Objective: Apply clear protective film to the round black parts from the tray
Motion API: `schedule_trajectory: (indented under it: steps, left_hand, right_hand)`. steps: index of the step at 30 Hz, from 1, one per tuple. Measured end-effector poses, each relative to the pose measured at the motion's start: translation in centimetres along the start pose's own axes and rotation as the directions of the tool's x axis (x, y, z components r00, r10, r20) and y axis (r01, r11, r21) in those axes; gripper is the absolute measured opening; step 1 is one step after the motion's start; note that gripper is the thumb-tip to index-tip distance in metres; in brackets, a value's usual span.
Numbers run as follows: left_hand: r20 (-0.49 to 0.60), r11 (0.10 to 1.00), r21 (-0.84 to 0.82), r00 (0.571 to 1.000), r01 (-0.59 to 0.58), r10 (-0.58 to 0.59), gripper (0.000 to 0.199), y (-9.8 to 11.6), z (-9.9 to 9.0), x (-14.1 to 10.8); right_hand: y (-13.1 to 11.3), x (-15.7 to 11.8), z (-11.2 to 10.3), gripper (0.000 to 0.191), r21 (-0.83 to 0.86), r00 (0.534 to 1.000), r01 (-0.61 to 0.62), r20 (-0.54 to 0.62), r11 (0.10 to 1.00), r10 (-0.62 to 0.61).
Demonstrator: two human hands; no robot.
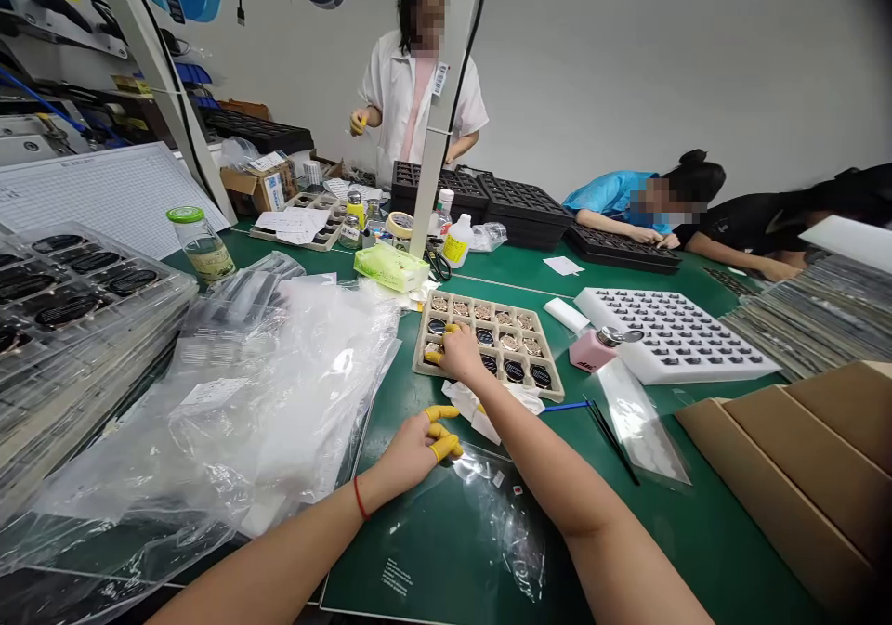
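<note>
My right hand [460, 350] reaches over the left side of a beige compartment tray [488, 385], its yellow-covered fingertips down at a left compartment; what they pinch is too small to make out. The tray holds round parts, some black-faced [514, 371], some copper-coloured [482, 312]. My left hand [418, 444], with yellow finger covers and a red wrist string, hovers over the green mat just below the tray, fingers apart and nothing between them. White crumpled cloth [491, 425] lies between the tray and my forearm.
Plastic bags [279, 402] cover the left. Right of the tray are a pink bottle [592, 350], a white foam tray [669, 328], black tweezers [613, 441] and cardboard boxes [801, 449]. A tissue pack [391, 266] and bottles stand behind. Several people are across the table.
</note>
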State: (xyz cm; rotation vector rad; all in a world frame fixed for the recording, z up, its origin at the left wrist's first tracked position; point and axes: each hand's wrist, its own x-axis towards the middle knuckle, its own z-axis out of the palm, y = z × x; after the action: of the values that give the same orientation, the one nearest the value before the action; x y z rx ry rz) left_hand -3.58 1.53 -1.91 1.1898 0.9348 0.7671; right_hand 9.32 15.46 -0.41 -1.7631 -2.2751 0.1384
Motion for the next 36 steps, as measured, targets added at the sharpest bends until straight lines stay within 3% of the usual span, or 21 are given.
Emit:
schedule_trajectory:
  steps: [2,5,10,14,17,20,22,24,27,31,33,36]
  left_hand:
    - [-0.008,0.994,-0.101,0.999,0.047,-0.048,0.045,0.3,-0.1,0.1]
    - [-0.050,0.975,-0.194,0.991,0.111,-0.123,0.047,0.8,-0.2,0.3]
    - [-0.102,0.969,-0.230,0.988,0.093,-0.119,0.059,1.3,-0.2,0.0]
    - [0.087,0.975,-0.216,0.996,0.049,-0.031,0.071,1.8,0.1,-0.6]
    - [0.216,0.990,-0.131,0.976,0.050,-0.021,0.062,1.7,0.6,-0.8]
    - [0.228,1.000,0.015,0.974,-0.013,0.010,0.065,0.9,1.4,-1.1]
    - [0.246,0.996,0.088,0.969,-0.030,0.007,0.071,0.2,1.8,-1.5]
    - [0.261,0.993,0.115,0.965,-0.035,0.004,0.076,-0.4,2.1,-1.9]
    - [0.265,0.991,0.129,0.964,-0.048,0.013,0.077,-0.7,2.4,-2.3]
    - [0.314,0.986,0.155,0.949,-0.062,0.010,0.056,-0.3,2.7,-2.3]
    - [0.319,0.984,0.164,0.948,-0.066,0.010,0.051,0.1,2.8,-2.3]
    - [0.260,0.977,0.210,0.965,-0.042,-0.015,0.056,0.6,2.8,-2.4]
  right_hand:
    - [-0.3,-0.3,0.2,0.028,0.025,0.999,-0.037,-0.025,0.999,0.038]
    - [-0.5,-1.5,-0.2,0.017,0.092,0.998,-0.034,-0.048,0.995,0.039]
    - [-0.7,-5.9,-3.1,0.021,0.193,0.992,0.007,-0.123,0.981,0.017]
    - [-0.9,-11.3,-5.8,0.019,0.353,0.957,0.290,-0.086,0.890,-0.278]
    - [-0.8,-15.0,-6.9,0.022,0.382,0.925,0.350,0.005,0.855,-0.381]
    - [-0.3,-17.1,-7.2,0.025,0.454,0.961,0.242,0.008,0.858,-0.275]
    - [0.0,-17.7,-7.1,0.018,0.510,0.988,0.130,0.010,0.850,-0.157]
    - [0.1,-17.9,-6.8,0.015,0.515,0.992,0.082,0.037,0.853,-0.118]
    - [-0.2,-18.3,-6.2,0.012,0.437,0.982,0.173,-0.011,0.883,-0.187]
    - [-0.3,-19.5,-5.8,0.009,0.325,0.961,0.275,-0.078,0.905,-0.265]
    - [0.8,-20.3,-5.7,0.009,0.339,0.980,0.196,-0.097,0.920,-0.173]
    - [3.6,-21.3,-5.5,0.015,0.291,0.987,-0.092,-0.101,0.952,0.126]
